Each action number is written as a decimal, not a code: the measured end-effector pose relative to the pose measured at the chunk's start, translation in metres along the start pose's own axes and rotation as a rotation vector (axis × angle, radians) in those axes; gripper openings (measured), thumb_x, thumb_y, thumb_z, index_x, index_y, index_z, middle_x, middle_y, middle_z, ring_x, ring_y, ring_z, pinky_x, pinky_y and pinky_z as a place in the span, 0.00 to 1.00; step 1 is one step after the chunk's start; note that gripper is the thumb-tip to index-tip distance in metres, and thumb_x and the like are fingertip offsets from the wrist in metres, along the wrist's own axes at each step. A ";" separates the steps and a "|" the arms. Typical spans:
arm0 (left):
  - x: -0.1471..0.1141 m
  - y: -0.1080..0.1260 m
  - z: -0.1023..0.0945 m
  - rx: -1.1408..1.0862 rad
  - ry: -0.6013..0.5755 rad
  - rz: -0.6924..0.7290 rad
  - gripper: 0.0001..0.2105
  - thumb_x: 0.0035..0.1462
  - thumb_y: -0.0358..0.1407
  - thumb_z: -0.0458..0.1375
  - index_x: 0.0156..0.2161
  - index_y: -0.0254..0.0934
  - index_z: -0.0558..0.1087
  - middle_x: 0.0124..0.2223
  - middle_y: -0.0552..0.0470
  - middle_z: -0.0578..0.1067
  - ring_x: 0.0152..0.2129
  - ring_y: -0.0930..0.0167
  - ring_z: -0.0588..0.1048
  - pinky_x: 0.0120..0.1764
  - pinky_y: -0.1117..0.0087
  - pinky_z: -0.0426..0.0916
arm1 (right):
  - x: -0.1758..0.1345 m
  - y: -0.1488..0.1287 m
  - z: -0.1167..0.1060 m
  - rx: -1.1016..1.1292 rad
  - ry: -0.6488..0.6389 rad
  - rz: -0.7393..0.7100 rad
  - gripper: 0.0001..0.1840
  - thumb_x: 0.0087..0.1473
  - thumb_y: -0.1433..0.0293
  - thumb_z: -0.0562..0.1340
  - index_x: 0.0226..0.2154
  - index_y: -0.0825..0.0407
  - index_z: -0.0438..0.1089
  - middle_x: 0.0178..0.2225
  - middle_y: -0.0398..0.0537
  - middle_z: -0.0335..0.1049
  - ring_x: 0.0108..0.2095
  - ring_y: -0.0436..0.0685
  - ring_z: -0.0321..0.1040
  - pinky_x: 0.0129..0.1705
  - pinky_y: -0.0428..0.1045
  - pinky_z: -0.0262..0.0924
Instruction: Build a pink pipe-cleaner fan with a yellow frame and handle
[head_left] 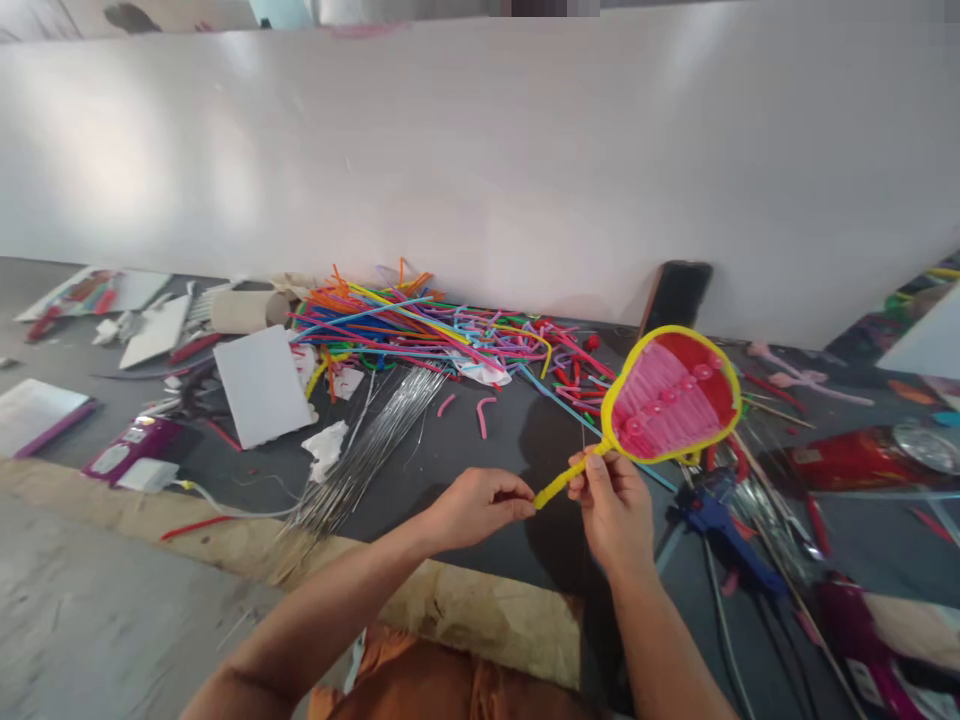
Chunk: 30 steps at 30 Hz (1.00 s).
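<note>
A racket-shaped craft piece (675, 400) is held up over the dark tabletop, with a yellow fuzzy rim and a pink and red middle carrying a row of small pink knobs. Its thin yellow handle slants down to the left. My right hand (616, 510) grips this handle just below the head, thumb on top. At the handle's lower tip, my left hand (480, 508) pinches with thumb and fingertips. A bundle of thin metal wires (375, 440) lies left of my left hand. Right of my right hand rests a blue glue gun (724, 530).
Colourful pipe cleaners (405, 325) are heaped at the back against a white panel (480, 160). A phone (677, 295) leans there. On the right lies a red can (862, 455). White card (262, 387), a purple box (135, 447) and a cable (240, 512) occupy the left.
</note>
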<state>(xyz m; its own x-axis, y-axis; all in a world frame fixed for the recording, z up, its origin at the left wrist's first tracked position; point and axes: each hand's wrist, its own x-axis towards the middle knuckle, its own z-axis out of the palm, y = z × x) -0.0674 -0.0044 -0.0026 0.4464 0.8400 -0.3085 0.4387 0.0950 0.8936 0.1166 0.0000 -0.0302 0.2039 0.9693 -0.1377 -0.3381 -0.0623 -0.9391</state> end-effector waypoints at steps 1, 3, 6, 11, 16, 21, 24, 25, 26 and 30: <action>0.000 -0.001 0.003 -0.005 0.016 -0.005 0.12 0.54 0.42 0.58 0.36 0.36 0.78 0.29 0.55 0.76 0.26 0.74 0.69 0.29 0.76 0.60 | 0.000 0.001 0.000 -0.002 0.001 0.006 0.16 0.49 0.57 0.67 0.31 0.51 0.68 0.29 0.41 0.70 0.20 0.44 0.61 0.22 0.42 0.59; 0.000 -0.003 0.007 -0.007 0.047 -0.010 0.12 0.54 0.41 0.57 0.35 0.35 0.77 0.27 0.57 0.73 0.24 0.76 0.66 0.27 0.77 0.58 | -0.001 0.002 0.001 0.006 0.011 0.019 0.16 0.48 0.58 0.68 0.31 0.51 0.68 0.29 0.41 0.71 0.20 0.44 0.61 0.22 0.42 0.58; -0.002 -0.005 0.011 -0.011 0.085 -0.015 0.10 0.53 0.38 0.56 0.32 0.34 0.76 0.25 0.58 0.71 0.22 0.77 0.63 0.25 0.77 0.56 | -0.002 0.002 0.003 0.026 0.011 0.045 0.17 0.46 0.58 0.69 0.31 0.52 0.68 0.28 0.42 0.71 0.19 0.44 0.60 0.21 0.43 0.57; -0.010 -0.008 0.022 -0.001 0.098 -0.023 0.07 0.52 0.35 0.56 0.31 0.34 0.75 0.25 0.58 0.71 0.21 0.78 0.64 0.25 0.78 0.56 | -0.008 0.000 0.006 0.007 -0.062 0.092 0.20 0.44 0.59 0.70 0.34 0.51 0.65 0.27 0.42 0.73 0.18 0.45 0.61 0.19 0.43 0.58; -0.019 0.002 0.008 0.233 0.039 0.102 0.09 0.56 0.40 0.58 0.36 0.37 0.77 0.31 0.55 0.77 0.26 0.75 0.72 0.29 0.77 0.62 | -0.013 0.003 0.002 -0.079 -0.105 0.067 0.20 0.48 0.58 0.68 0.37 0.51 0.63 0.27 0.43 0.73 0.18 0.46 0.62 0.20 0.44 0.60; -0.006 0.013 -0.075 0.946 0.210 0.162 0.11 0.62 0.37 0.52 0.44 0.43 0.75 0.44 0.54 0.78 0.42 0.73 0.75 0.46 0.75 0.66 | -0.015 0.005 -0.001 -0.092 -0.095 0.077 0.20 0.49 0.58 0.68 0.37 0.52 0.63 0.27 0.43 0.72 0.18 0.45 0.62 0.20 0.43 0.59; 0.008 0.004 -0.143 1.123 0.329 0.018 0.14 0.58 0.26 0.51 0.44 0.36 0.76 0.49 0.42 0.76 0.51 0.62 0.71 0.53 0.60 0.64 | -0.016 0.005 -0.001 -0.108 -0.089 0.086 0.20 0.48 0.57 0.68 0.37 0.52 0.64 0.27 0.43 0.72 0.19 0.46 0.62 0.20 0.43 0.60; 0.013 -0.001 -0.164 1.170 0.376 -0.021 0.15 0.57 0.25 0.51 0.45 0.35 0.75 0.54 0.38 0.72 0.56 0.57 0.66 0.56 0.54 0.60 | -0.016 0.005 -0.001 -0.112 -0.084 0.087 0.21 0.48 0.57 0.68 0.37 0.52 0.64 0.27 0.43 0.72 0.19 0.46 0.62 0.20 0.43 0.60; 0.018 -0.008 -0.183 1.211 0.410 -0.048 0.17 0.56 0.25 0.51 0.48 0.34 0.74 0.60 0.36 0.66 0.60 0.54 0.60 0.59 0.49 0.55 | -0.016 0.005 -0.001 -0.112 -0.079 0.089 0.21 0.47 0.57 0.69 0.37 0.52 0.64 0.27 0.43 0.72 0.19 0.46 0.62 0.20 0.43 0.60; 0.043 -0.032 -0.234 1.308 0.436 -0.132 0.34 0.51 0.28 0.58 0.64 0.37 0.58 0.68 0.37 0.51 0.65 0.52 0.48 0.62 0.42 0.39 | -0.014 0.009 -0.002 -0.078 -0.055 0.127 0.22 0.46 0.57 0.70 0.36 0.52 0.64 0.27 0.43 0.72 0.19 0.46 0.62 0.20 0.43 0.60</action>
<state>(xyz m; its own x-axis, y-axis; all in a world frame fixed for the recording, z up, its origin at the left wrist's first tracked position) -0.2449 0.1537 0.0323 0.1740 0.9845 -0.0237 0.9713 -0.1756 -0.1607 0.1125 -0.0146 -0.0379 0.1127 0.9639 -0.2414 -0.2850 -0.2014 -0.9371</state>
